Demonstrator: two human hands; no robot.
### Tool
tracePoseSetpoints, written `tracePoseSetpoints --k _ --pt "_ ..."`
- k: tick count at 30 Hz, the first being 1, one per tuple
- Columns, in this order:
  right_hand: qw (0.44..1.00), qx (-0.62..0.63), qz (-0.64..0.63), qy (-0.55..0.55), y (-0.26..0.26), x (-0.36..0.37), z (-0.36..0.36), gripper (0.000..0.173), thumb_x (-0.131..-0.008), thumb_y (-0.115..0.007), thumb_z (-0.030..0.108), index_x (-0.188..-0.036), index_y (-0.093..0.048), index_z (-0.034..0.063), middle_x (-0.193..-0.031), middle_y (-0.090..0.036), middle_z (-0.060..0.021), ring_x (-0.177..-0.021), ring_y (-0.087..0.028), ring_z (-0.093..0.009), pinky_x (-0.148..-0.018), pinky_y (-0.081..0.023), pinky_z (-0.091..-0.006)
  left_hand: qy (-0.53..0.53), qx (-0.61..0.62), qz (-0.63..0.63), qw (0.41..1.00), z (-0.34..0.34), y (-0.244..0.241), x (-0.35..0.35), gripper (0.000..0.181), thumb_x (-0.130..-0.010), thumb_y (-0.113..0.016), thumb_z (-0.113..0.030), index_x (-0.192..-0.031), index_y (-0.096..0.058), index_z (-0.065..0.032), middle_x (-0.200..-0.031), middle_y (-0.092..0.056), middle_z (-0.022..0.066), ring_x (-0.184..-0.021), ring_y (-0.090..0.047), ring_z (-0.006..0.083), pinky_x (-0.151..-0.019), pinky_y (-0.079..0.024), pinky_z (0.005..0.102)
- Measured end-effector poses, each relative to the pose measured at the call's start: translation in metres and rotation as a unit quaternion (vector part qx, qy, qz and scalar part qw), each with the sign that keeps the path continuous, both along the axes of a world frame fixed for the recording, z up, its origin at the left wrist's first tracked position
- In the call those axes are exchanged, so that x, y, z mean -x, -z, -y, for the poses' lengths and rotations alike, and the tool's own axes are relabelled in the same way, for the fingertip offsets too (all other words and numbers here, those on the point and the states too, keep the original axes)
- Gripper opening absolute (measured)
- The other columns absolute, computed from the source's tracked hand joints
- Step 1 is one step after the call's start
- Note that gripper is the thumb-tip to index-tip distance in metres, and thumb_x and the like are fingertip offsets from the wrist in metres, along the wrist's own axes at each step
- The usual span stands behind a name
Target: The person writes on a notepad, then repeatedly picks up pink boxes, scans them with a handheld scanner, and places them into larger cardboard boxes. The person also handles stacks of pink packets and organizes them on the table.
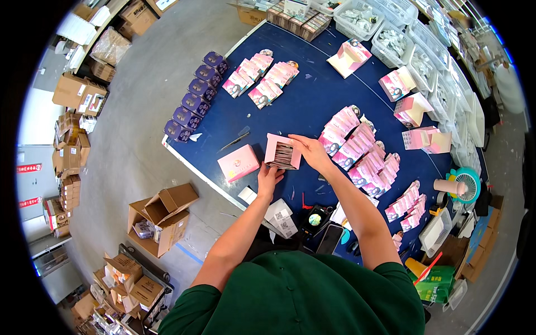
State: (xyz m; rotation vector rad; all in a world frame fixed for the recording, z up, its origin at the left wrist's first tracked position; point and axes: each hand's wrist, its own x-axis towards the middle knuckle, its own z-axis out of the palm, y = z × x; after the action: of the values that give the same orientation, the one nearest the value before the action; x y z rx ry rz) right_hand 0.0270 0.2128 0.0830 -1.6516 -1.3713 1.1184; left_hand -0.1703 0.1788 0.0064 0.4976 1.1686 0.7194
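Note:
An opened pink cardboard box, packed with thin packets standing on edge, is held between my two hands. My left hand supports its near lower edge, and my right hand grips its upper right side. Left of it lies a closed pink box. A dark pen-like tool rests just beyond that one. To the right, fanned rows of pink packets cover part of the blue table. More pink packets lie in rows farther away.
Purple boxes line the table's left edge. Opened pink boxes and white plastic baskets stand along the far right. Near my body are a phone, a printed label strip and a black device. A teal fan stands at right.

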Motion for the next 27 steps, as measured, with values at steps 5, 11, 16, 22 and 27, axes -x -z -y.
tracePoseSetpoints --k 5,11,16,22,27 --pt "1.000 -0.006 0.014 0.002 -0.001 0.002 0.002 0.038 -0.098 -0.056 0.037 -0.121 -0.068 0.0092 -0.104 -0.072 -0.0153 -0.095 -0.070 -0.028 -0.082 -0.053 -0.0349 0.000 -0.001 -0.028 1.000 -0.002 -0.002 -0.003 0.060 -0.098 -0.052 -0.018 -0.148 -0.026 0.0028 -0.115 -0.065 0.0134 -0.099 -0.068 0.0213 -0.083 -0.055 0.0318" --pt "0.999 -0.017 0.025 0.011 0.001 0.004 0.001 0.039 -0.098 -0.055 0.039 -0.119 -0.069 0.0090 -0.102 -0.072 -0.0156 -0.093 -0.070 -0.029 -0.081 -0.053 -0.0356 -0.003 -0.005 -0.066 0.998 -0.006 -0.005 -0.009 0.034 -0.095 -0.052 -0.016 -0.125 -0.046 -0.0018 -0.108 -0.067 0.0112 -0.092 -0.069 0.0206 -0.079 -0.056 0.0310" --pt "1.000 -0.017 0.019 0.016 0.000 0.004 0.002 0.039 -0.098 -0.055 0.039 -0.118 -0.069 0.0093 -0.102 -0.072 -0.0157 -0.093 -0.070 -0.030 -0.081 -0.053 -0.0357 -0.014 0.045 -0.050 0.998 -0.010 -0.011 -0.010 0.033 -0.093 -0.051 -0.013 -0.125 -0.052 -0.0055 -0.112 -0.066 0.0086 -0.098 -0.067 0.0224 -0.085 -0.054 0.0363" --pt "1.000 -0.003 0.022 0.018 -0.002 0.005 0.005 0.039 -0.097 -0.055 0.040 -0.119 -0.069 0.0096 -0.104 -0.072 -0.0160 -0.095 -0.069 -0.030 -0.083 -0.052 -0.0359 -0.010 0.064 -0.036 0.997 -0.013 -0.017 -0.008 0.031 -0.092 -0.051 -0.013 -0.122 -0.052 -0.0053 -0.112 -0.065 0.0085 -0.097 -0.066 0.0220 -0.084 -0.054 0.0353" --pt "0.999 0.032 0.021 0.009 -0.019 0.013 0.008 0.038 -0.099 -0.057 0.033 -0.124 -0.066 0.0059 -0.114 -0.070 -0.0140 -0.107 -0.066 -0.024 -0.093 -0.048 -0.0313 0.013 0.071 -0.133 0.989 -0.020 -0.013 -0.017 0.030 -0.093 -0.049 -0.011 -0.123 -0.051 -0.0077 -0.107 -0.064 0.0078 -0.092 -0.066 0.0207 -0.082 -0.055 0.0376"
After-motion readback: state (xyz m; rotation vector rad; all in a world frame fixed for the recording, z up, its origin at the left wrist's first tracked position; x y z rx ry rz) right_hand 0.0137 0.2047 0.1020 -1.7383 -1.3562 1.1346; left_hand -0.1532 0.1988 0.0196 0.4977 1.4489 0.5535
